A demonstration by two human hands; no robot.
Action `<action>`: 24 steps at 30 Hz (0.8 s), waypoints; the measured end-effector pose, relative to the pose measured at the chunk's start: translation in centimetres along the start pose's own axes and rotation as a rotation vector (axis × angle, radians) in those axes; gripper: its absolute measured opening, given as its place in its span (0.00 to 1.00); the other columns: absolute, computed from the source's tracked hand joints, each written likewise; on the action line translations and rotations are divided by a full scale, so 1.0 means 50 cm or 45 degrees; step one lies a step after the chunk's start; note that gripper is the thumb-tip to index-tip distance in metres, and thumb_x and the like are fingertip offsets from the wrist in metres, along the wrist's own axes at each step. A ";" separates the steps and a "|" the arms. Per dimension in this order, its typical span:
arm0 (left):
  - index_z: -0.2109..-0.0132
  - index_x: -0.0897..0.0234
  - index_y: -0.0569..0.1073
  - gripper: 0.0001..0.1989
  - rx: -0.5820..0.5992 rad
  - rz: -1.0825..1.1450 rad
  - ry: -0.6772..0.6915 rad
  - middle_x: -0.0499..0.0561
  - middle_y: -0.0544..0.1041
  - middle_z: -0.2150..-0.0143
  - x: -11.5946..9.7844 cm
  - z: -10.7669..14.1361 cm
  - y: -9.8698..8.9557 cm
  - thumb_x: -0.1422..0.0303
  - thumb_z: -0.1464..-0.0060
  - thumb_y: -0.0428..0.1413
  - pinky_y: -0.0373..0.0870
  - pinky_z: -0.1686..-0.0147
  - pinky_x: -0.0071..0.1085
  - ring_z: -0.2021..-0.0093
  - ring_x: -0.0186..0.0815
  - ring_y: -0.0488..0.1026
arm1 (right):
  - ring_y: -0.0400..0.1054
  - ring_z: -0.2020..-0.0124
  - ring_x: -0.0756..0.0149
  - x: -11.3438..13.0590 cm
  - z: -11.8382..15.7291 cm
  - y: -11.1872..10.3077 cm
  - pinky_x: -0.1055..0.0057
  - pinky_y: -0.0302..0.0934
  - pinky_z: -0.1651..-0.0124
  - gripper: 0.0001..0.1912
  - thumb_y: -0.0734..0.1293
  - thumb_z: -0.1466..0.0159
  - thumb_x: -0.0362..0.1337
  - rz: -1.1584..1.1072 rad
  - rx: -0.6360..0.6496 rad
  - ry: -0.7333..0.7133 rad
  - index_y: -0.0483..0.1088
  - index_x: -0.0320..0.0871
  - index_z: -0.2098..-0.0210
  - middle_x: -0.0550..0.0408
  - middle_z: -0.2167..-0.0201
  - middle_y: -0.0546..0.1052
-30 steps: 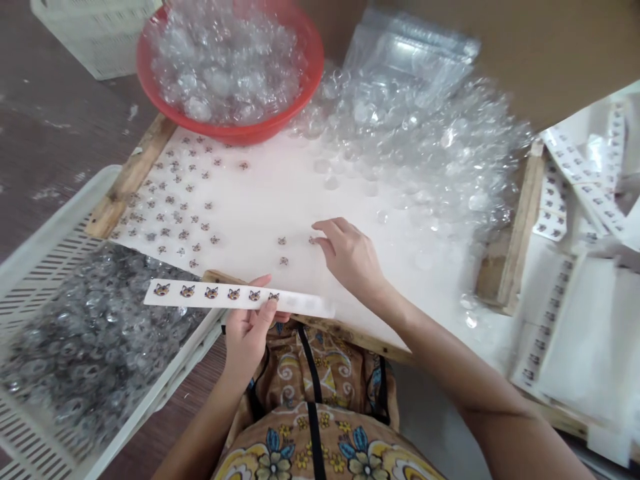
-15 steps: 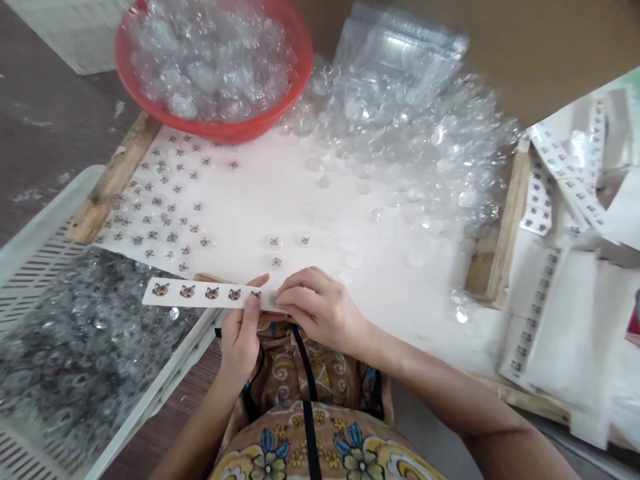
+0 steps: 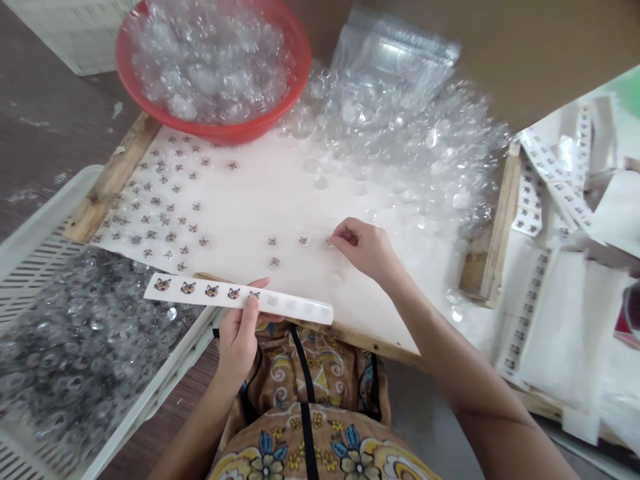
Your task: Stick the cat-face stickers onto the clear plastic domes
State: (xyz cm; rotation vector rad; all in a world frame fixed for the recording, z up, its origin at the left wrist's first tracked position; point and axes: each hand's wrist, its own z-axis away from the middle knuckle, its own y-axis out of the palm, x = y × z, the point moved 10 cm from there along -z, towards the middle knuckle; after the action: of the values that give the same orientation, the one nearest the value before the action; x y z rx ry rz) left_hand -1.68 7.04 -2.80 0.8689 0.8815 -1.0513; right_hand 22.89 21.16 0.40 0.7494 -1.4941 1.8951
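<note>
My left hand (image 3: pixel 243 327) pinches a white strip of cat-face stickers (image 3: pixel 197 289) between thumb and fingers, near the table's front edge. Several stickers remain on the strip's left part; its right part is bare backing. Over the white tabletop (image 3: pixel 245 200), my right hand (image 3: pixel 361 247) is closed in a pinch, with a small dark cat-face sticker (image 3: pixel 329 242) at its fingertips. To the left of that hand lie small clear pieces with stickers (image 3: pixel 303 240). Plain clear round pieces (image 3: pixel 338 274) are beside and below the fingertips, partly hidden.
A red basin (image 3: pixel 210 125) full of clear plastic pieces stands at the back left. Clear pieces (image 3: pixel 425 140) are heaped at the back right. A white basket (image 3: pixel 155 393) of pieces sits lower left. Sticker strips (image 3: pixel 555 180) lie beyond the wooden rail (image 3: pixel 503 227).
My right hand has left the strip's right end and moved up and right onto the tabletop, with a sticker at its fingertips. My left hand still holds the strip, nearly unmoved.
</note>
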 end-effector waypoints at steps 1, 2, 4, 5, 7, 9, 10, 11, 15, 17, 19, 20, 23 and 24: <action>0.44 0.65 0.77 0.24 0.001 0.003 -0.005 0.55 0.82 0.61 0.001 0.001 0.000 0.53 0.38 0.56 0.82 0.67 0.33 0.65 0.41 0.82 | 0.63 0.75 0.70 0.005 0.000 0.005 0.71 0.56 0.69 0.03 0.68 0.41 0.34 0.032 0.006 -0.008 0.70 0.44 0.71 0.59 0.77 0.72; 0.44 0.65 0.77 0.24 0.001 0.004 -0.008 0.55 0.82 0.62 0.002 0.001 -0.001 0.53 0.38 0.56 0.82 0.67 0.33 0.64 0.41 0.82 | 0.63 0.74 0.70 0.010 -0.001 0.010 0.71 0.56 0.68 0.03 0.68 0.41 0.33 0.076 0.013 -0.023 0.70 0.44 0.71 0.59 0.77 0.72; 0.44 0.64 0.77 0.24 -0.004 0.001 -0.006 0.55 0.82 0.62 0.001 0.001 -0.001 0.53 0.38 0.56 0.82 0.67 0.33 0.64 0.41 0.82 | 0.65 0.73 0.68 0.025 0.000 0.023 0.71 0.57 0.66 0.03 0.67 0.40 0.32 0.193 0.016 -0.081 0.70 0.43 0.70 0.57 0.74 0.73; 0.44 0.64 0.77 0.24 -0.007 -0.004 -0.001 0.55 0.82 0.62 0.000 0.001 0.000 0.53 0.38 0.56 0.82 0.67 0.33 0.64 0.41 0.82 | 0.65 0.72 0.68 0.034 0.001 0.030 0.70 0.57 0.66 0.03 0.66 0.39 0.31 0.257 0.013 -0.118 0.71 0.43 0.70 0.55 0.72 0.74; 0.43 0.64 0.77 0.24 -0.011 -0.021 0.012 0.54 0.82 0.62 -0.004 0.001 0.001 0.53 0.38 0.56 0.82 0.68 0.33 0.65 0.41 0.81 | 0.66 0.70 0.67 0.050 0.003 0.044 0.69 0.57 0.65 0.05 0.64 0.38 0.30 0.363 0.003 -0.187 0.73 0.42 0.68 0.50 0.66 0.75; 0.41 0.64 0.76 0.24 -0.008 -0.032 0.021 0.54 0.82 0.62 -0.008 0.001 0.003 0.54 0.37 0.56 0.82 0.68 0.33 0.66 0.41 0.81 | 0.68 0.69 0.66 0.059 0.005 0.056 0.69 0.59 0.64 0.07 0.64 0.36 0.30 0.405 0.003 -0.217 0.74 0.42 0.62 0.48 0.61 0.76; 0.40 0.64 0.75 0.25 -0.005 -0.034 0.026 0.54 0.82 0.62 -0.009 0.002 0.003 0.54 0.37 0.56 0.82 0.67 0.33 0.65 0.41 0.81 | 0.68 0.69 0.66 0.060 0.006 0.060 0.69 0.59 0.64 0.09 0.64 0.36 0.30 0.405 0.005 -0.219 0.74 0.42 0.59 0.47 0.60 0.76; 0.38 0.63 0.74 0.25 0.001 -0.035 0.031 0.54 0.82 0.62 -0.010 0.002 0.003 0.54 0.37 0.56 0.82 0.66 0.33 0.65 0.41 0.82 | 0.69 0.68 0.65 0.061 0.008 0.062 0.68 0.60 0.64 0.11 0.64 0.36 0.29 0.399 0.005 -0.220 0.74 0.42 0.55 0.48 0.60 0.77; 0.32 0.61 0.67 0.28 0.053 -0.059 0.044 0.55 0.82 0.56 -0.003 0.004 0.002 0.55 0.35 0.53 0.83 0.61 0.39 0.59 0.46 0.82 | 0.73 0.63 0.61 0.090 0.034 0.058 0.66 0.63 0.61 0.12 0.62 0.33 0.29 0.344 -0.057 -0.286 0.73 0.43 0.53 0.46 0.58 0.78; 0.31 0.60 0.65 0.29 0.094 -0.117 0.069 0.57 0.81 0.48 -0.001 0.004 0.007 0.55 0.34 0.52 0.82 0.54 0.43 0.53 0.48 0.81 | 0.73 0.61 0.61 0.125 0.060 0.070 0.66 0.65 0.60 0.09 0.64 0.33 0.32 0.175 0.002 -0.368 0.73 0.42 0.54 0.46 0.56 0.78; 0.31 0.58 0.65 0.28 0.125 -0.207 0.151 0.57 0.75 0.38 -0.009 0.005 0.014 0.56 0.34 0.52 0.75 0.43 0.46 0.43 0.51 0.76 | 0.73 0.62 0.65 0.166 0.090 0.105 0.68 0.67 0.60 0.10 0.68 0.34 0.35 -0.106 0.223 -0.447 0.73 0.43 0.54 0.49 0.57 0.79; 0.31 0.58 0.65 0.27 0.131 -0.244 0.202 0.56 0.71 0.34 -0.016 0.005 0.017 0.57 0.34 0.53 0.71 0.39 0.46 0.37 0.51 0.71 | 0.73 0.63 0.66 0.184 0.104 0.123 0.69 0.67 0.61 0.09 0.68 0.35 0.34 -0.238 0.343 -0.466 0.73 0.43 0.55 0.51 0.59 0.79; 0.33 0.59 0.69 0.25 0.061 -0.205 0.291 0.57 0.67 0.31 -0.034 0.004 0.008 0.58 0.34 0.54 0.66 0.35 0.45 0.33 0.50 0.66 | 0.72 0.66 0.71 0.205 0.125 0.148 0.73 0.67 0.62 0.05 0.67 0.35 0.29 -0.432 0.514 -0.438 0.74 0.44 0.61 0.58 0.66 0.79; 0.35 0.60 0.70 0.24 0.025 -0.147 0.278 0.58 0.70 0.33 -0.035 0.003 0.001 0.58 0.35 0.54 0.69 0.38 0.45 0.35 0.50 0.69 | 0.72 0.67 0.72 0.203 0.126 0.148 0.73 0.67 0.62 0.05 0.67 0.36 0.28 -0.436 0.510 -0.427 0.74 0.44 0.63 0.59 0.67 0.79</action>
State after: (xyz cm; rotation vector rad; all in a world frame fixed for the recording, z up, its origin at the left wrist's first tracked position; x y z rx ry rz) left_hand -2.03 7.53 -1.17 0.9713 1.1172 -1.0796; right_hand 11.06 14.80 4.56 1.4672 -1.0774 1.8797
